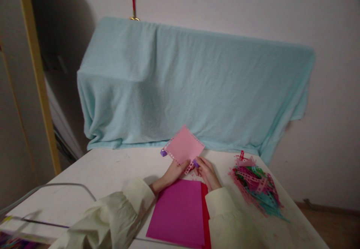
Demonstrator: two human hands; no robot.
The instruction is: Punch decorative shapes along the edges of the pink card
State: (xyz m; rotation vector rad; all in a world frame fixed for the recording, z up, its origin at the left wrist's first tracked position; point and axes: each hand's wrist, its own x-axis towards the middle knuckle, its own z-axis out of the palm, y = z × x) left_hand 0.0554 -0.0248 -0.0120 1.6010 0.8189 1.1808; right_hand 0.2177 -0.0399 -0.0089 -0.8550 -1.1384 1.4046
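Note:
My left hand (174,172) pinches the lower corner of a light pink paper square (184,147) with punched, lacy edges, held tilted above the white table (107,174). At the same corner, my right hand (207,172) grips a small purple punch (196,162) against the paper's edge. Behind the sheet's left corner sits another small purple piece (163,152). Both sleeves are pale cream. Under my wrists lies a stack of magenta paper (180,211) over a red sheet (206,219).
A heap of pink, red and teal punched paper strips (257,189) lies at the right of the table. A light blue cloth (197,87) drapes something against the wall behind. A clear plastic container rim (56,189) sits at the front left. A yellow wooden post (38,76) stands left.

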